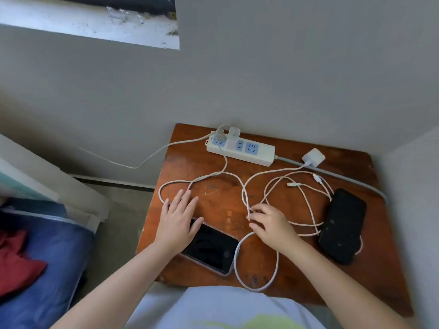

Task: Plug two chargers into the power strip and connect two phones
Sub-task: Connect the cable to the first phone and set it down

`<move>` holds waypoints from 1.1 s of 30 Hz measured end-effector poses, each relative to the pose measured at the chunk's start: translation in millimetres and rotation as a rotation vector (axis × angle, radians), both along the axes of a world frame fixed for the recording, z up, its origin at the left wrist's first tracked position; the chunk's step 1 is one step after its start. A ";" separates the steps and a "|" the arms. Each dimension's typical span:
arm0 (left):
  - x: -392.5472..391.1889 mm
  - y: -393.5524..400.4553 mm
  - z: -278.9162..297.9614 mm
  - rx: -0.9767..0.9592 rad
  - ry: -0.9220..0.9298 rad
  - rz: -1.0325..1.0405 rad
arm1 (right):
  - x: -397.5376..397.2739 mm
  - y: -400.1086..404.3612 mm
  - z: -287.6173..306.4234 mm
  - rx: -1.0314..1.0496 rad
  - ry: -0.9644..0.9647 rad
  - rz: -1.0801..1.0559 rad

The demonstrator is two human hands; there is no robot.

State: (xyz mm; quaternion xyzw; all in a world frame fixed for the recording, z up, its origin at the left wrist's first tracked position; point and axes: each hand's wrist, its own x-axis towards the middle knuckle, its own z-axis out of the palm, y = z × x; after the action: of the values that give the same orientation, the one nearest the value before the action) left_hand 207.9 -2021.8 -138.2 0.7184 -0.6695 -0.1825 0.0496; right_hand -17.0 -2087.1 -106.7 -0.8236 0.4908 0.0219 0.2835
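Note:
A white power strip (pixel 256 153) lies at the back of the wooden table (pixel 213 193). One white charger (pixel 232 136) stands plugged into it. A second white charger (pixel 314 157) lies loose on the table to the strip's right. White cables (pixel 306 203) sprawl in loops across the middle. A phone with a dark screen (pixel 213 249) lies at the front left; my left hand (pixel 177 222) rests flat, fingers apart, on its top end. A phone in a black case (pixel 343 225) lies at the right. My right hand (pixel 268 225) pinches a white cable between the phones.
The table stands in a corner between grey walls. The strip's grey lead (pixel 351 180) runs off the right edge. Another white cable (pixel 133 165) hangs off the left. A bed with blue bedding (pixel 47 257) and a red cloth (pixel 16 264) is at left.

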 end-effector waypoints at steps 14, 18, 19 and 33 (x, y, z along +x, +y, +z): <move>-53.8 -81.7 46.7 -0.043 -0.137 -0.752 | -33.7 25.4 -3.4 -0.205 -0.110 0.092; -27.1 -67.4 29.0 -0.146 -0.142 -0.737 | -49.4 30.7 -13.7 -0.134 -0.005 0.030; -20.5 -64.4 24.2 -0.157 -0.119 -0.680 | -52.2 31.4 -15.0 -0.130 0.016 0.014; -79.5 -63.4 25.0 -0.272 -0.006 -0.453 | -109.8 -9.7 -4.8 0.058 0.243 -0.997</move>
State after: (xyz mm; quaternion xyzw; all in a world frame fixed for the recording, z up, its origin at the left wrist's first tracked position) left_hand 128.5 -2085.2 -113.2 0.5374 -0.8318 -0.0950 0.1015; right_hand -126.8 -2096.8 -111.5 -0.4728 0.8524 -0.0069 0.2230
